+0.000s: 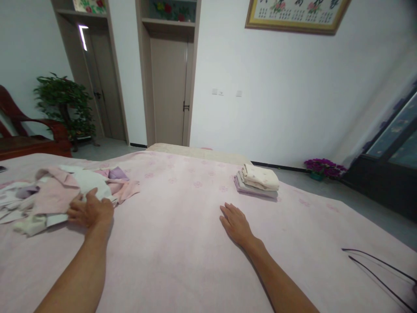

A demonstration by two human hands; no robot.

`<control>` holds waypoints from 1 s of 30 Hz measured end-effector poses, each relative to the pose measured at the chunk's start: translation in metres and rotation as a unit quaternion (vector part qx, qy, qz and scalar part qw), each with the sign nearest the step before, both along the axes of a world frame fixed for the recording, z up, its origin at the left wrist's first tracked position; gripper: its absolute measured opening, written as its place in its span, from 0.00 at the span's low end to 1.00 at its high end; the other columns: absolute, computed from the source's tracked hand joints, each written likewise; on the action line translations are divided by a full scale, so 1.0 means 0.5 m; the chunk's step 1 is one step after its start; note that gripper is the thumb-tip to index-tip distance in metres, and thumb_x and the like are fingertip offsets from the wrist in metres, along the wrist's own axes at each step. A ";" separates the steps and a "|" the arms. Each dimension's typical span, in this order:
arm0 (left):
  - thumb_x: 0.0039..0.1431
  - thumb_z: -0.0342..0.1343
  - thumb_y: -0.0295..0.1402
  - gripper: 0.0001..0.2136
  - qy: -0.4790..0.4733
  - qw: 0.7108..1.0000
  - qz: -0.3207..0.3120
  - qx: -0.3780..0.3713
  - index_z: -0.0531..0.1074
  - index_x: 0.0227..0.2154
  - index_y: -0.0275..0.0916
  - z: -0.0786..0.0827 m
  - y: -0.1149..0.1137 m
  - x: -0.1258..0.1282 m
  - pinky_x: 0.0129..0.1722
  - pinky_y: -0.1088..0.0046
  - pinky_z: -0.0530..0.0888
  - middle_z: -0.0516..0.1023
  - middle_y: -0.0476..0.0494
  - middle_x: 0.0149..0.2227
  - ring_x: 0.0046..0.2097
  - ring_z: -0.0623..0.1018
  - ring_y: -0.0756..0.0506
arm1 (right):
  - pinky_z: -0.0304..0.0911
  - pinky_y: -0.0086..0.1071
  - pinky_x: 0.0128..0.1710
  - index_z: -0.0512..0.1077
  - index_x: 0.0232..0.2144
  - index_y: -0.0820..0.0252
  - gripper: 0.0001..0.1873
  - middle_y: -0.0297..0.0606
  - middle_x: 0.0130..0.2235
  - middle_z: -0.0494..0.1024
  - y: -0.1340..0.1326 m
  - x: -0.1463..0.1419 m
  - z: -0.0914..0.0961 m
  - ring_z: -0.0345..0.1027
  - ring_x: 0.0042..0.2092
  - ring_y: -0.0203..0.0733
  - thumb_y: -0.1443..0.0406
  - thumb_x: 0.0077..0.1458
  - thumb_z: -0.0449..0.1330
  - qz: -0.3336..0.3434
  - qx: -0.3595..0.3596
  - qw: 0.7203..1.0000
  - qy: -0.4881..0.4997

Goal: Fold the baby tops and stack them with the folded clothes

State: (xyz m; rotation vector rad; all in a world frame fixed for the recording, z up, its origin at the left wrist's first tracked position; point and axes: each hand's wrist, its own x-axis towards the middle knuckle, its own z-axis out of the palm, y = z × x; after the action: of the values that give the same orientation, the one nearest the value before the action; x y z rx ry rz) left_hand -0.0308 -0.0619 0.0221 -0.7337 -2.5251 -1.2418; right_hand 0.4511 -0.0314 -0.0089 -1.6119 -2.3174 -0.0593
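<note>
On the left of the bed lies a loose heap of clothes (57, 191) in pink, white, grey and purple. My left hand (93, 211) is at the heap's near right edge, its fingers curled onto a piece of clothing; the fingertips are partly hidden among the folds. My right hand (235, 224) rests palm down on the pink sheet (182, 252), fingers stretched out, holding nothing. Beyond it, to the right, sits a neat stack of folded clothes (257, 180), cream on top with grey and purple below.
Thin dark glasses arms (379, 265) stick in at the lower right of the bed. A dark flat object (2, 168) lies at the far left edge. Behind the bed are a wooden chair (35, 126), a potted plant (65, 104), doors (167, 87) and purple flowers (324, 167).
</note>
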 end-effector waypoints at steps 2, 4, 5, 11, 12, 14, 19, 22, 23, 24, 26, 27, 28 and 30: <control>0.62 0.54 0.36 0.21 -0.018 1.000 0.012 -0.001 0.66 0.58 0.38 -0.002 -0.002 -0.024 0.56 0.45 0.61 0.58 0.35 0.62 0.58 0.63 0.30 | 0.47 0.49 0.67 0.67 0.62 0.58 0.26 0.45 0.66 0.64 0.000 0.000 0.000 0.53 0.68 0.51 0.57 0.66 0.49 0.000 0.001 1.000 0.002; 0.62 0.54 0.36 0.22 -0.040 0.999 0.015 -0.004 0.67 0.58 0.37 0.000 -0.005 -0.040 0.55 0.51 0.63 0.63 0.34 0.58 0.55 0.66 0.34 | 0.47 0.49 0.67 0.67 0.62 0.58 0.26 0.45 0.66 0.64 0.000 -0.001 0.000 0.53 0.68 0.52 0.57 0.66 0.49 0.002 0.000 1.000 0.004; 0.61 0.55 0.36 0.21 -0.051 0.999 0.010 -0.002 0.68 0.56 0.36 0.002 -0.007 -0.044 0.54 0.53 0.65 0.65 0.34 0.56 0.54 0.68 0.35 | 0.47 0.49 0.67 0.67 0.62 0.59 0.26 0.46 0.66 0.64 0.000 -0.001 0.000 0.53 0.68 0.52 0.57 0.66 0.49 0.004 -0.002 1.000 0.005; 0.59 0.56 0.40 0.17 -0.049 0.995 -0.037 0.078 0.71 0.46 0.34 0.022 -0.011 -0.032 0.45 0.61 0.67 0.74 0.39 0.42 0.47 0.71 0.37 | 0.48 0.49 0.67 0.68 0.61 0.59 0.25 0.46 0.66 0.64 -0.002 -0.001 0.000 0.53 0.68 0.52 0.58 0.66 0.49 0.004 0.003 1.000 0.006; 0.58 0.57 0.42 0.17 -0.051 0.993 -0.044 0.099 0.71 0.44 0.35 0.028 -0.010 -0.028 0.44 0.61 0.67 0.74 0.41 0.40 0.45 0.72 0.37 | 0.48 0.49 0.67 0.68 0.61 0.59 0.25 0.46 0.66 0.64 -0.003 -0.001 0.001 0.53 0.68 0.52 0.58 0.66 0.49 0.004 0.002 1.000 0.005; 0.53 0.60 0.45 0.17 -0.063 0.988 -0.044 0.130 0.71 0.40 0.38 0.041 -0.007 -0.022 0.42 0.60 0.67 0.73 0.44 0.36 0.42 0.73 0.38 | 0.48 0.49 0.67 0.68 0.61 0.60 0.25 0.47 0.65 0.64 -0.005 -0.002 0.003 0.53 0.68 0.52 0.59 0.66 0.49 0.001 0.000 1.000 0.005; 0.51 0.62 0.45 0.16 -0.080 0.958 -0.100 0.256 0.70 0.36 0.39 0.096 0.014 0.024 0.36 0.64 0.68 0.70 0.49 0.29 0.34 0.71 0.44 | 0.47 0.48 0.67 0.68 0.61 0.59 0.24 0.47 0.65 0.65 -0.009 -0.003 0.008 0.53 0.68 0.51 0.59 0.66 0.50 0.000 0.005 1.000 0.008; 0.51 0.63 0.44 0.17 -0.147 0.914 -0.197 0.321 0.71 0.37 0.37 0.137 0.027 0.109 0.32 0.69 0.69 0.72 0.49 0.31 0.33 0.70 0.47 | 0.48 0.48 0.67 0.69 0.60 0.60 0.24 0.47 0.65 0.65 -0.009 -0.003 0.005 0.54 0.67 0.51 0.59 0.66 0.50 0.004 0.010 1.000 0.017; 0.50 0.63 0.44 0.18 -0.180 0.896 -0.236 0.329 0.72 0.38 0.36 0.149 0.027 0.148 0.32 0.71 0.69 0.73 0.49 0.31 0.32 0.71 0.47 | 0.48 0.48 0.67 0.69 0.60 0.60 0.24 0.47 0.64 0.66 -0.008 -0.003 0.004 0.54 0.67 0.51 0.60 0.66 0.50 0.007 0.011 1.000 0.025; 0.50 0.63 0.44 0.20 -0.212 0.875 -0.288 0.327 0.72 0.40 0.36 0.160 0.025 0.189 0.31 0.72 0.70 0.73 0.49 0.32 0.33 0.71 0.48 | 0.48 0.48 0.67 0.69 0.60 0.59 0.24 0.47 0.64 0.66 -0.007 -0.002 0.002 0.55 0.67 0.51 0.60 0.65 0.51 0.010 0.012 0.999 0.037; 0.49 0.63 0.46 0.21 -0.275 0.809 -0.436 0.283 0.73 0.41 0.35 0.178 0.010 0.273 0.31 0.75 0.69 0.74 0.49 0.32 0.32 0.72 0.49 | 0.48 0.50 0.67 0.71 0.58 0.59 0.23 0.47 0.63 0.68 -0.004 0.002 -0.002 0.56 0.66 0.51 0.60 0.64 0.52 0.015 0.017 0.996 0.084; 0.51 0.62 0.47 0.21 -0.300 0.762 -0.534 0.210 0.74 0.42 0.35 0.184 -0.002 0.310 0.30 0.75 0.68 0.75 0.48 0.32 0.31 0.72 0.49 | 0.48 0.50 0.66 0.72 0.56 0.58 0.22 0.46 0.62 0.70 -0.001 0.005 -0.003 0.58 0.65 0.51 0.60 0.62 0.53 0.018 0.016 0.992 0.126; 0.52 0.61 0.47 0.21 -0.311 0.716 -0.612 0.124 0.74 0.43 0.36 0.189 -0.016 0.343 0.28 0.76 0.67 0.76 0.47 0.32 0.30 0.73 0.49 | 0.50 0.50 0.66 0.73 0.55 0.58 0.22 0.46 0.60 0.72 0.002 0.009 -0.004 0.60 0.64 0.52 0.60 0.61 0.54 0.020 0.012 0.984 0.174; 0.55 0.59 0.46 0.19 -0.292 0.628 -0.721 -0.021 0.76 0.42 0.35 0.195 -0.041 0.387 0.30 0.75 0.68 0.78 0.45 0.33 0.32 0.75 0.48 | 0.57 0.49 0.62 0.74 0.53 0.57 0.21 0.46 0.56 0.75 0.010 0.019 -0.005 0.66 0.59 0.51 0.59 0.60 0.54 0.018 -0.002 0.965 0.261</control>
State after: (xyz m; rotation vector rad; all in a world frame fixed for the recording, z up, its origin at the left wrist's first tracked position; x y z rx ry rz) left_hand 0.1624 -0.0824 0.1197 -3.1440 -1.9275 -1.9365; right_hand 0.4603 -0.0264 -0.0114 -1.3777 -1.9317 0.3384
